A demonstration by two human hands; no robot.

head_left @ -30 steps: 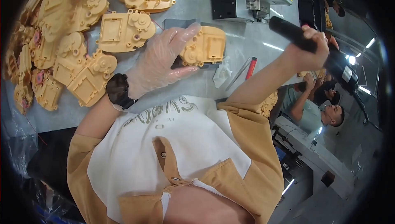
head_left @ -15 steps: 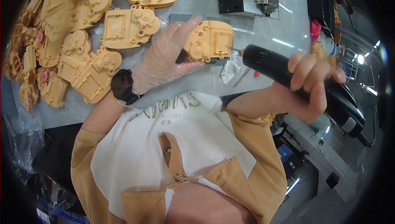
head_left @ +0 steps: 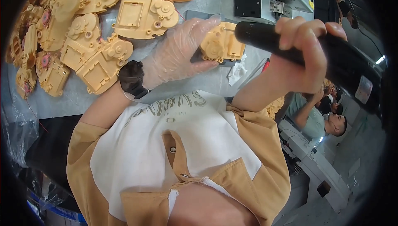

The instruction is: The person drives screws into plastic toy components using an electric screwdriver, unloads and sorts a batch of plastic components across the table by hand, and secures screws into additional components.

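My left hand (head_left: 176, 51), in a clear plastic glove, grips a yellow plastic housing (head_left: 219, 43) between thumb and fingers. Under the housing sits a grey block (head_left: 197, 15), mostly covered by the hand and the part. In my bare right hand (head_left: 304, 45) is a black electric screwdriver (head_left: 259, 35), fingers wrapped round its body. Its front end overlaps the housing's right edge in view. The bit is hidden, so I cannot tell whether it touches the part.
Several similar yellow housings (head_left: 145, 18) lie heaped on the grey table to the left. A black and silver machine (head_left: 259, 2) stands at the back right. Crumpled white tissue (head_left: 237, 73) lies near the grey block. A co-worker (head_left: 309, 114) is off to the right.
My right hand has raised the screwdriver towards the camera; its bit no longer shows. The view has shifted, and a co-worker has come into sight. My left hand keeps its grip on the housing.
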